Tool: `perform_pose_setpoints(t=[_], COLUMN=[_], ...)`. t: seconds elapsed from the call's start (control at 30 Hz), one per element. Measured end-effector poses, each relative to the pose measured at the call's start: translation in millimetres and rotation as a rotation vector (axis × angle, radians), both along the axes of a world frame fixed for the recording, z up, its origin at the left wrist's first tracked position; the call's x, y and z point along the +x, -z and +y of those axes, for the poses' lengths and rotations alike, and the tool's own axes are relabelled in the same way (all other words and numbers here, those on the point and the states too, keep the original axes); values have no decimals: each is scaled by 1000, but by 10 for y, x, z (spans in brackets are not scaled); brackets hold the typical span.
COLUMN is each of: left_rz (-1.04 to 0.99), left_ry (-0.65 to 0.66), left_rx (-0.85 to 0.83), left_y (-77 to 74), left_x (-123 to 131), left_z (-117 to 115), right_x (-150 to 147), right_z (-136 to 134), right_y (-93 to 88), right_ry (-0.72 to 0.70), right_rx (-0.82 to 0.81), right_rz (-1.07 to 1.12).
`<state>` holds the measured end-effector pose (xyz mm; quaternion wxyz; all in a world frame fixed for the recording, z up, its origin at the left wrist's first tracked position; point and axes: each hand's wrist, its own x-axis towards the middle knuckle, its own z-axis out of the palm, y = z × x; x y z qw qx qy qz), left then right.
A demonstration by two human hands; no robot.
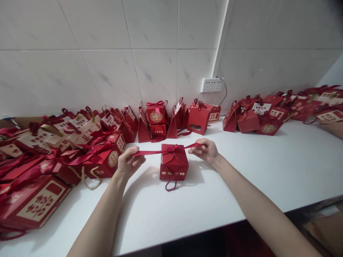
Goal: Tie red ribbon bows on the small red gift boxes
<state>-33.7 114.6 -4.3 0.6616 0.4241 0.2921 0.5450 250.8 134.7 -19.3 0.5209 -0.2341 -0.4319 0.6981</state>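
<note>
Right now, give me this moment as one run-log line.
ribbon: taut across top of red box on white counter | left hand: pinches one end | right hand: pinches other end

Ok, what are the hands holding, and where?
The red ribbon on top of the small red box: left hand pinches its left end, right hand its right end, stretched taut. Neither hand touches the box.

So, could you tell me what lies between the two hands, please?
Head view: a red gift box, its ribbon stretched from left hand to right hand.
</note>
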Motion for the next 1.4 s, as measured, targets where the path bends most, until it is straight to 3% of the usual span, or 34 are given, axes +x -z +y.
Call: perform_pose_setpoints(t=[0.37, 0.93, 1.4], left_rz=[-239, -516, -555], left_ry=[-88, -199, -231], left_rx=[-24, -19, -5], left_y=[-45, 78, 36], left_x=[-75, -249, -312], left_z=[-21, 85, 74], right_x=[75, 292, 440], right_z=[29, 45, 67], right_y=[20, 72, 35], right_ry=[29, 115, 132], right_rx=[-30, 46, 84], right_rz=[63, 228, 361])
